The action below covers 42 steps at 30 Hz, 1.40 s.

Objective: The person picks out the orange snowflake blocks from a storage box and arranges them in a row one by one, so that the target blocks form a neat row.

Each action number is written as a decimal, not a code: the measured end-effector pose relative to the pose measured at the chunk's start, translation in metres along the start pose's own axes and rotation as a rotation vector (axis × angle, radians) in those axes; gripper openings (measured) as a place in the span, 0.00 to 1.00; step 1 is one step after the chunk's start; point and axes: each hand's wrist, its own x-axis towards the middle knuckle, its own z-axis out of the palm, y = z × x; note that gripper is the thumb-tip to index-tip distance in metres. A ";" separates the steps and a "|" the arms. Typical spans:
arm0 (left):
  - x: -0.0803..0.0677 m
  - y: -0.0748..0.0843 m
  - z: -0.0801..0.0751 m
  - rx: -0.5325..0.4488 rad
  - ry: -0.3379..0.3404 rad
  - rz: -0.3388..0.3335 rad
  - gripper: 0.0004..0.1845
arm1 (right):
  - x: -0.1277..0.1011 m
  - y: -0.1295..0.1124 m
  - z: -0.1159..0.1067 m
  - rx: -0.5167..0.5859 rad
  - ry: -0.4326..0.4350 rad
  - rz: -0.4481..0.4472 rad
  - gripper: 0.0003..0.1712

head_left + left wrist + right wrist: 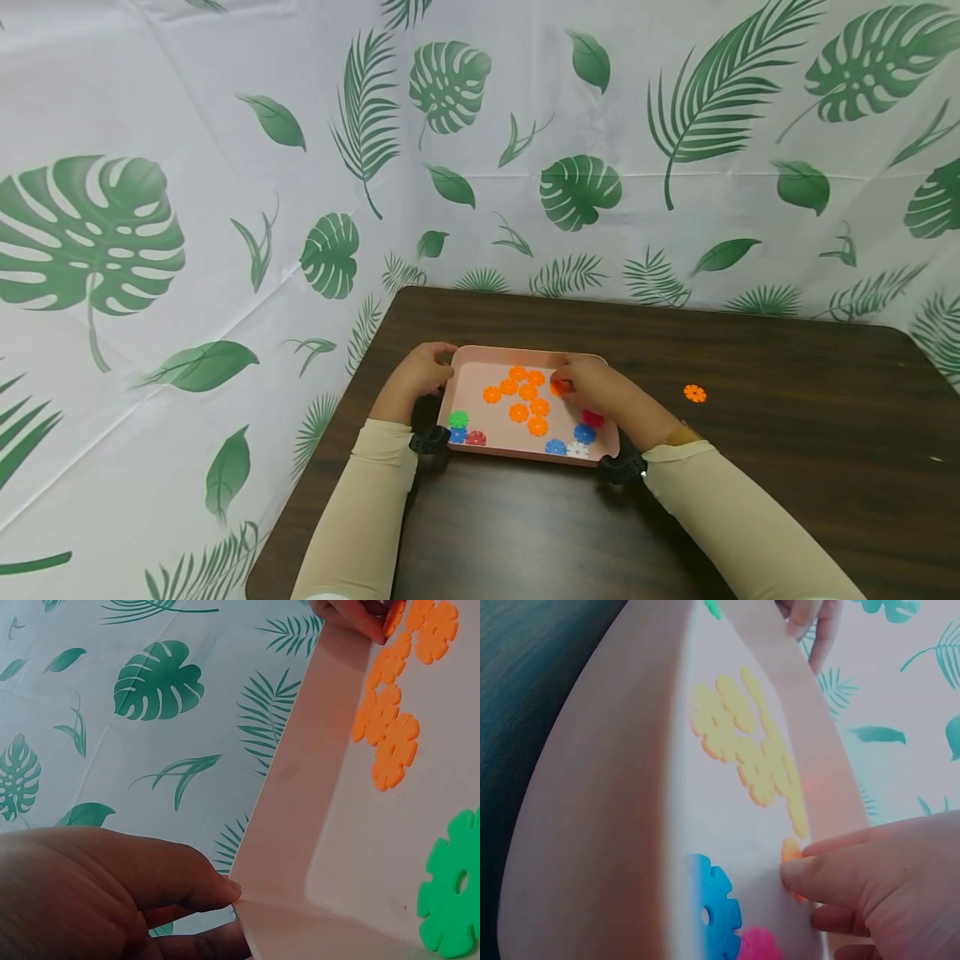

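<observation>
A pink rectangular tray (495, 454) lies on the table with flower-shaped notched plastic discs in it. My left hand (422, 371) pinches the tray's rim at the left side; the left wrist view shows the thumb on top at a corner and fingers on the outer side. Inside the tray toward the right, my right hand (600, 388) pinches an orange disc (792, 850) between thumb and finger. More orange discs (518, 412) cluster in the tray's middle. A green disc (458, 419) sits at the left, and a pink disc (592, 418) lies near the right wrist.
Blue discs (584, 433), a white disc (577, 450) and a red disc (476, 437) lie along the tray's near side. One loose orange disc (695, 393) rests on the dark wooden table (787, 467) to the right. A leaf-print cloth (510, 100) hangs behind.
</observation>
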 end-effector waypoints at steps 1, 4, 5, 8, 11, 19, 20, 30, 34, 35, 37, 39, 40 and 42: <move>0.000 0.000 0.000 0.002 0.001 0.000 0.27 | 0.000 -0.001 0.000 0.007 -0.007 0.011 0.14; 0.000 0.000 -0.001 0.004 0.004 0.004 0.27 | 0.002 -0.002 0.000 0.003 -0.024 0.034 0.14; 0.001 -0.001 -0.001 0.003 0.004 0.004 0.27 | 0.003 -0.002 0.000 -0.002 -0.031 0.043 0.14; 0.000 -0.001 -0.001 -0.002 0.002 0.000 0.27 | 0.004 -0.003 0.002 -0.023 -0.047 0.070 0.17; -0.001 -0.002 -0.001 -0.006 -0.002 0.001 0.27 | 0.004 -0.004 0.003 -0.066 -0.042 0.059 0.20; 0.000 -0.003 -0.001 -0.012 -0.005 0.004 0.28 | 0.000 -0.011 0.002 -0.113 -0.001 0.005 0.22; 0.000 -0.003 -0.001 -0.013 -0.006 0.001 0.28 | -0.001 -0.012 0.001 -0.117 0.003 0.000 0.21; 0.002 -0.001 0.000 -0.028 -0.009 -0.017 0.28 | -0.002 -0.007 0.002 -0.028 0.038 0.048 0.21; 0.003 -0.002 0.001 -0.018 -0.010 -0.008 0.28 | -0.008 -0.002 -0.007 0.124 0.095 0.089 0.21; 0.004 -0.002 0.001 -0.012 -0.009 -0.005 0.28 | -0.010 0.000 -0.011 0.155 0.112 0.104 0.20; 0.004 -0.002 0.001 -0.004 -0.010 0.004 0.28 | -0.016 0.006 -0.020 0.191 0.143 0.126 0.20; 0.004 -0.001 0.000 0.004 -0.009 0.011 0.28 | -0.024 0.015 -0.030 0.209 0.166 0.165 0.19; 0.004 -0.001 -0.001 0.004 -0.009 0.015 0.28 | -0.029 0.021 -0.034 0.211 0.182 0.173 0.19; 0.005 0.000 -0.002 0.005 -0.008 0.022 0.28 | -0.042 0.037 -0.042 0.219 0.207 0.187 0.18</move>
